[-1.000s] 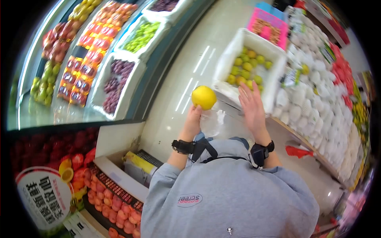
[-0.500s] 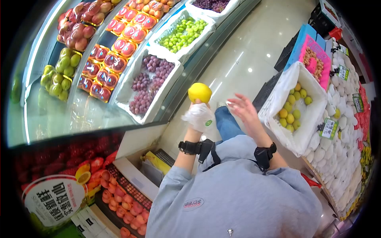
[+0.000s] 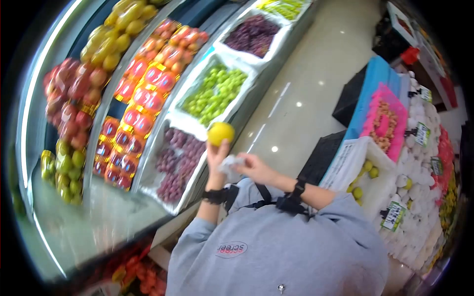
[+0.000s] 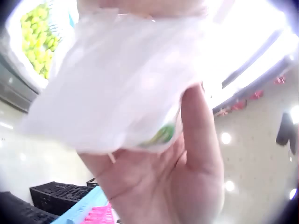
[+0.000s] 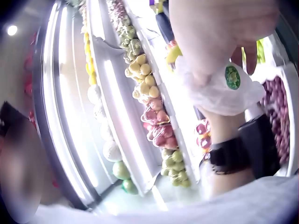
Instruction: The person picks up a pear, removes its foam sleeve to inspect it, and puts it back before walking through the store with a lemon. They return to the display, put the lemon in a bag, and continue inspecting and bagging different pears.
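In the head view a round yellow fruit (image 3: 220, 134) is held up in my left hand (image 3: 216, 157), its fingers around the lower side. A thin white plastic bag (image 3: 231, 164) hangs at that hand's palm side. My right hand (image 3: 257, 168) pinches the bag's edge. From the left wrist, the bag (image 4: 126, 79) spreads over the palm (image 4: 154, 186) and hides the fingers; the fruit is not visible there. In the right wrist view my right hand (image 5: 224, 32) is above the bag (image 5: 210, 95), which bears a green round sticker (image 5: 232, 77).
To the left stands a display with purple grapes (image 3: 180, 163), green grapes (image 3: 217, 91) and packed red fruit (image 3: 143, 106). At right are a white crate (image 3: 377, 185) of yellow-green fruit, a pink tray (image 3: 390, 121), black crates (image 3: 321, 155) and fruit in white netting (image 3: 419, 197).
The view has swung so the grape display sits nearer and the white crate farther right. My right hand has come from apart to the bag at my left hand.
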The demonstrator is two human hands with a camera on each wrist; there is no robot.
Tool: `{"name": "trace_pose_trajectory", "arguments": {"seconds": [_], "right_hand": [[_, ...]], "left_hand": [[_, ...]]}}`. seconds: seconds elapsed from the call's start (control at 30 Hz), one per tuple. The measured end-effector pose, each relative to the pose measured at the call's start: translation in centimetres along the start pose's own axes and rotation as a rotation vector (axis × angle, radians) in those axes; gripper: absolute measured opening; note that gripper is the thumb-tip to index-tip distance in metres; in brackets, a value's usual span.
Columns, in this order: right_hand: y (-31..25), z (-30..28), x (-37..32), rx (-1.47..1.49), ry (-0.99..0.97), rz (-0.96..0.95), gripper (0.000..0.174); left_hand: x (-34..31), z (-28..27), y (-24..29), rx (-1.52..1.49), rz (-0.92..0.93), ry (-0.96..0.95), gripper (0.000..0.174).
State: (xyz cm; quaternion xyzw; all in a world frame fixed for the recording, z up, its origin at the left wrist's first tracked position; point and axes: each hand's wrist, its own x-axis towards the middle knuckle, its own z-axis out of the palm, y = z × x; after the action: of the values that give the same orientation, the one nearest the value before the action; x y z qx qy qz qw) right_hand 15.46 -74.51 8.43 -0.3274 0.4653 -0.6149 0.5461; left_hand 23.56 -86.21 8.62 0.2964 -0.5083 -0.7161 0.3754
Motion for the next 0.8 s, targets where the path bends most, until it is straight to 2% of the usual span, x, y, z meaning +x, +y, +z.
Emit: {"name": "trace_pose_trajectory", "arguments": {"seconds": [0.03, 0.1, 0.17, 0.23, 0.27, 0.33, 0.37, 0.4, 0.47, 0.53, 0.6, 0.63, 0.67, 0.73, 0.8], "right_hand": [[-1.4, -1.5, 0.3, -0.077, 0.018, 0.014, 0.019], [-3.9, -5.9, 1.5, -0.151, 0.078, 0.011, 0.021], [-3.0, -12.8, 3.5, -0.133, 0.063, 0.039, 0.02], [-3.9, -21.0, 4.7, -0.13, 0.046, 0.164, 0.022], [-3.4, -24.9, 5.4, 0.024, 0.134, 0.208, 0.025], [-2.7, -33.3, 6.1, 0.014, 0.472, 0.345, 0.025], [-2.5, -37.2, 6.5, -0.022, 0.566, 0.326, 0.026], [-3.0, -40.0, 6.5, 0.063, 0.597, 0.256, 0.027], [-6.0, -45.8, 6.4, 0.182, 0.629, 0.093, 0.03], [-11.3, -49.7, 6.2, 0.306, 0.713, 0.062, 0.033], [-14.9, -54.1, 5.7, 0.389, 0.856, 0.029, 0.034], [-16.2, -56.6, 4.5, 0.423, 0.924, 0.001, 0.034], [-18.0, -61.8, 4.3, 0.472, 0.996, -0.045, 0.034], [-19.4, -67.1, 3.7, 0.514, 1.11, -0.115, 0.033], [-19.7, -73.6, 2.6, 0.527, 1.177, -0.228, 0.031]], "left_hand": [[1.3, 0.4, 0.4, 0.142, -0.124, 0.08, 0.037], [5.3, 1.4, -1.6, 0.018, -0.222, 0.2, 0.041], [9.9, 3.0, -3.0, 0.026, -0.237, 0.206, 0.044], [15.3, 5.3, -4.4, 0.073, -0.22, 0.171, 0.046], [17.9, 6.9, -5.0, 0.086, -0.199, 0.151, 0.048], [23.3, 11.1, -5.6, 0.1, -0.193, 0.117, 0.052], [26.1, 13.2, -6.4, 0.101, -0.193, 0.083, 0.053], [28.8, 15.6, -7.0, 0.099, -0.193, 0.047, 0.054], [33.7, 21.4, -7.9, 0.112, -0.239, 0.003, 0.054], [38.7, 27.6, -10.3, 0.099, -0.264, -0.049, 0.048], [43.5, 33.6, -12.9, 0.087, -0.345, -0.293, 0.041], [45.1, 38.1, -12.9, 0.132, -0.376, -0.322, 0.036], [47.6, 46.7, -13.0, 0.063, -0.384, -0.469, 0.036], [51.2, 53.6, -15.6, -0.017, -0.474, -0.595, 0.039], [54.5, 59.8, -19.6, -0.147, -0.557, -0.61, 0.044]]}}
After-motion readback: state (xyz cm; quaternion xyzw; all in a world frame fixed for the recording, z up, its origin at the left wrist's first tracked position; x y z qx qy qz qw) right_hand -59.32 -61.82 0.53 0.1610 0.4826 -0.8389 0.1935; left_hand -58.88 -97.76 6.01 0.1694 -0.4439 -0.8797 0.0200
